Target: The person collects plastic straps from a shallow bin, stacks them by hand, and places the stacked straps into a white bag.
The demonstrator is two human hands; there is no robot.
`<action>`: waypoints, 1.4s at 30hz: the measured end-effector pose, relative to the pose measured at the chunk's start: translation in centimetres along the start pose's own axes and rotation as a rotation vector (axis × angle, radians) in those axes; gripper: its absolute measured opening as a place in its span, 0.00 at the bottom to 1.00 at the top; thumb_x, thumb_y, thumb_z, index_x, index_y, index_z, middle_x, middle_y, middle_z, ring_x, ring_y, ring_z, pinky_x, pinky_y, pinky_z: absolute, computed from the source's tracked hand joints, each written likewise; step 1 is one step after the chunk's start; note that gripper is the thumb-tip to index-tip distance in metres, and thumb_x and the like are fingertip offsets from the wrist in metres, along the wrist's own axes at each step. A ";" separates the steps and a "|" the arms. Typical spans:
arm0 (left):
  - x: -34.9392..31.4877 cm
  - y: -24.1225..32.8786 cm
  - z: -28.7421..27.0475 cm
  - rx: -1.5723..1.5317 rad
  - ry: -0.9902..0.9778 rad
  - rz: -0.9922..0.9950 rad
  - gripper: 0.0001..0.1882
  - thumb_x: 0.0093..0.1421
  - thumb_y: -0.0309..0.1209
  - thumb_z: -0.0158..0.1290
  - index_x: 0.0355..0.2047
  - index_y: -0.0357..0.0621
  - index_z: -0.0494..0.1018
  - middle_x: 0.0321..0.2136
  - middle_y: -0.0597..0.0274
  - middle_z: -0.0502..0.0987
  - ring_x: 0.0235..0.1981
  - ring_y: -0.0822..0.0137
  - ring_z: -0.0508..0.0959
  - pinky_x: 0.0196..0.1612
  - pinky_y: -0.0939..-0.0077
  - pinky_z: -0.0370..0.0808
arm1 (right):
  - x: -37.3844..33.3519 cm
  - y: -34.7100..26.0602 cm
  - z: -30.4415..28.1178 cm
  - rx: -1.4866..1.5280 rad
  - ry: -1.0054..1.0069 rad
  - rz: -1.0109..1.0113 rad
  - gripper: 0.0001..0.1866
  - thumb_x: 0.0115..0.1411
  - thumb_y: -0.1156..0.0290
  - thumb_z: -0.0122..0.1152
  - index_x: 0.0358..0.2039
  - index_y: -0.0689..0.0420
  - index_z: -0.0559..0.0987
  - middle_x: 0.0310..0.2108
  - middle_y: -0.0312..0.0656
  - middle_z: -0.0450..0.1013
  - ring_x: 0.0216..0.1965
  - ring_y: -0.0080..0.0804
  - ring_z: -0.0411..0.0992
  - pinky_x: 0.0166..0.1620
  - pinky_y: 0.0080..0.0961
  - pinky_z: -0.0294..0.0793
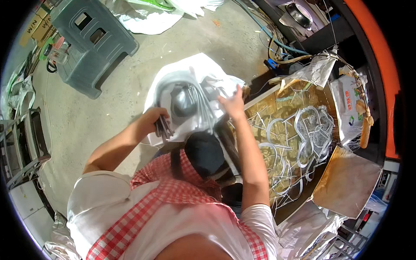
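In front of me a white plastic bag [203,65] lies spread open. Inside it are long curved grey strips [203,104], blurred, looped around a dark rounded hollow. My left hand [155,119] is closed around a small bundle of dark grey flat pieces [164,128] at the bag's near left side. Their exact kind is unclear. At the bag's right edge is my right hand [233,104], thumb and forefinger apart. It is beside or touching the white plastic, with nothing plainly gripped.
To my right, a wide bin [260,102] of yellowish liquid holds several white curved plastic pieces with thin branches [277,130]. A brown board [346,182] leans at its near right. A grey-green step stool [95,43] stands far left; hoses [281,45] run at the far right.
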State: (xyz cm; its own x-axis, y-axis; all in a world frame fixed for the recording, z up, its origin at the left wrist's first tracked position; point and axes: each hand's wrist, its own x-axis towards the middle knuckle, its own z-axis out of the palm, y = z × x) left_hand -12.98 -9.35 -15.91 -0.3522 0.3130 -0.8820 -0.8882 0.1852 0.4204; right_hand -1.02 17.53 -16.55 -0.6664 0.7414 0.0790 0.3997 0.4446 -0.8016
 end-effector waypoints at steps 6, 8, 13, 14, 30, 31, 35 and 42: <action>13.6 -0.3 -1.9 0.320 -0.265 -0.160 0.08 0.42 0.24 0.48 0.24 0.32 0.66 0.24 0.43 0.72 0.24 0.51 0.75 0.29 0.54 0.75 | -1.3 -0.8 0.3 0.197 -0.343 0.103 0.27 0.50 0.77 0.56 0.52 0.61 0.63 0.46 0.48 0.67 0.45 0.30 0.66 0.46 0.24 0.66; 17.4 0.5 1.5 0.331 -0.175 -0.219 0.07 0.44 0.23 0.46 0.25 0.32 0.67 0.22 0.46 0.72 0.23 0.52 0.75 0.28 0.58 0.75 | -1.4 2.9 -0.2 0.246 -0.335 0.083 0.27 0.51 0.77 0.56 0.53 0.61 0.62 0.46 0.48 0.67 0.46 0.30 0.65 0.47 0.24 0.65; 21.2 -2.4 8.7 -0.284 -0.093 0.098 0.14 0.48 0.21 0.46 0.35 0.26 0.64 0.29 0.44 0.70 0.29 0.53 0.75 0.35 0.57 0.76 | 0.2 4.3 -0.6 0.435 -0.433 0.264 0.27 0.52 0.76 0.56 0.53 0.61 0.62 0.48 0.47 0.65 0.49 0.31 0.63 0.52 0.24 0.61; 22.6 -2.9 9.9 -0.336 -0.082 0.091 0.13 0.49 0.21 0.46 0.36 0.26 0.64 0.29 0.44 0.71 0.30 0.54 0.75 0.37 0.59 0.76 | 0.3 3.9 -0.6 0.403 -0.453 0.289 0.26 0.53 0.75 0.56 0.52 0.61 0.62 0.48 0.47 0.65 0.49 0.31 0.63 0.52 0.24 0.61; 39.7 -6.3 12.9 0.479 0.150 0.004 0.46 0.49 0.48 0.54 0.54 0.24 0.46 0.50 0.43 0.63 0.49 0.58 0.67 0.49 0.71 0.67 | -0.3 4.2 -2.0 0.111 -0.211 0.135 0.29 0.55 0.72 0.54 0.56 0.60 0.58 0.55 0.49 0.57 0.56 0.39 0.56 0.57 0.30 0.55; 39.1 -6.3 13.5 0.484 0.223 0.021 0.47 0.49 0.50 0.53 0.55 0.24 0.45 0.51 0.41 0.62 0.50 0.57 0.67 0.50 0.71 0.67 | -1.3 3.5 -3.0 -0.155 -0.223 0.058 0.31 0.54 0.70 0.56 0.57 0.60 0.56 0.57 0.51 0.55 0.59 0.43 0.53 0.59 0.33 0.52; 36.1 -6.5 15.1 0.775 0.504 0.328 0.46 0.49 0.51 0.53 0.54 0.23 0.49 0.51 0.34 0.59 0.50 0.50 0.67 0.50 0.65 0.67 | -7.7 6.1 -9.4 0.033 -0.371 0.254 0.24 0.55 0.67 0.55 0.51 0.61 0.64 0.51 0.52 0.63 0.52 0.44 0.63 0.55 0.37 0.61; 31.0 -1.3 9.9 1.050 0.032 0.395 0.25 0.54 0.41 0.51 0.46 0.35 0.66 0.37 0.52 0.72 0.38 0.61 0.71 0.38 0.71 0.68 | -11.7 19.1 -14.2 -0.472 -0.438 0.524 0.28 0.50 0.62 0.61 0.50 0.60 0.65 0.48 0.53 0.66 0.49 0.47 0.65 0.52 0.33 0.64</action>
State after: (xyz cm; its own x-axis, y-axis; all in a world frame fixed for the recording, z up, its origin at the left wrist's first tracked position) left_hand -19.81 9.38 -41.73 -0.5746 0.5023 -0.6462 -0.0289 0.7766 0.6294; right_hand 23.39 24.46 -24.32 -0.4665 0.6914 -0.5517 0.8834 0.3329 -0.3298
